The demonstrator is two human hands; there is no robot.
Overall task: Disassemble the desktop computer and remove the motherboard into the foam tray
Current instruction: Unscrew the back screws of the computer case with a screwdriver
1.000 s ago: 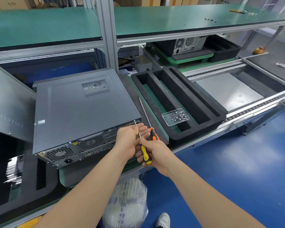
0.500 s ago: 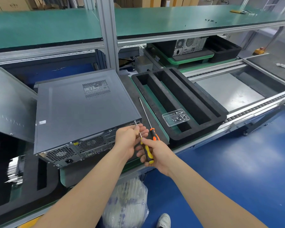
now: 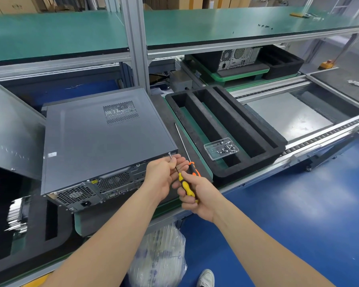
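— Fingers (image 3: 179,162) of the left hand (image 3: 164,175), state?
— Curled in, pinching the thin shaft of the yellow screwdriver (image 3: 186,186) close to its tip. The tip sits at a screw (image 3: 169,154) on the rear top corner of the desktop computer (image 3: 104,146).
— Right hand (image 3: 197,195)?
— Fingers (image 3: 181,192) wrapped tight round the yellow-and-black handle, thumb on top. The tool points up and left from the handle toward the screw.
— Position of the computer?
— Lying flat on the dark surface (image 3: 160,112), vented cover panel upward and in place, rear ports and fan grilles facing the person. Motherboard cannot be seen; the case is closed.
— Foam tray (image 3: 249,164)?
— Black, with long slots, just to the right of the computer on the same surface, apart from it. A clear plastic dish (image 3: 221,149) of small screws rests across its near end.
— Anything between the two?
— An orange-handled screwdriver (image 3: 193,169) lies there, its long shaft running away from the person and its handle just beside the right hand.
— Surroundings?
— Grey side panel (image 3: 10,131) leaning at the left. Second computer (image 3: 236,59) on a green pallet further back, under the green shelf (image 3: 50,32). Plastic bag (image 3: 160,259) and a white shoe (image 3: 205,278) on the blue floor below.
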